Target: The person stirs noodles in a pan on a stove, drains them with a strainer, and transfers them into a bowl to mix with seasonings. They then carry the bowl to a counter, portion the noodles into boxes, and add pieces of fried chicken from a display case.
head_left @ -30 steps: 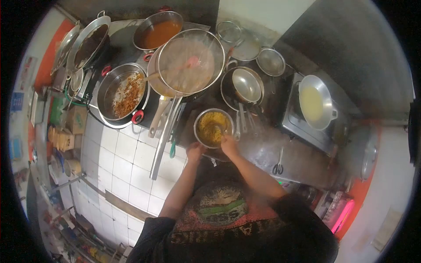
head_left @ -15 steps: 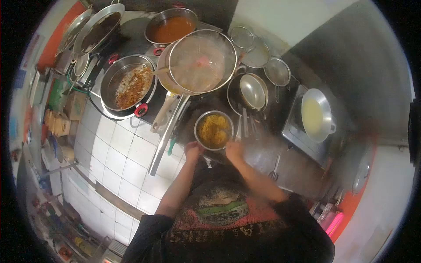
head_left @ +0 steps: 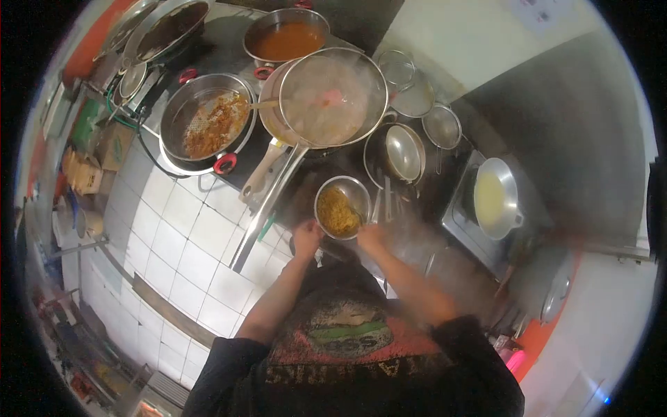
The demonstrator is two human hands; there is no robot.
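A round metal bowl (head_left: 349, 179) sits in front of me at the near edge of the dark counter. Inside it lies a yellow-orange, noodle-like food (head_left: 337, 210). My left hand (head_left: 307, 238) is closed at the bowl's near left rim and appears to pinch it. At the near right rim, my right hand (head_left: 372, 238) is closed around the end of a thin utensil (head_left: 359, 215) that reaches into the food. Blur hides the utensil's exact kind.
Beyond the bowl, a large long-handled strainer (head_left: 333, 97) rests over a steaming pan. A pan with browned food (head_left: 208, 125) and a pot of orange sauce (head_left: 288, 40) stand left. On the right are small strainers (head_left: 442, 126) and a wok of pale yellow liquid (head_left: 492, 198).
The view has shifted slightly. The food in the bowl lies differently, gathered toward the left, and the utensil has moved toward the right side. Both hands stay at the bowl.
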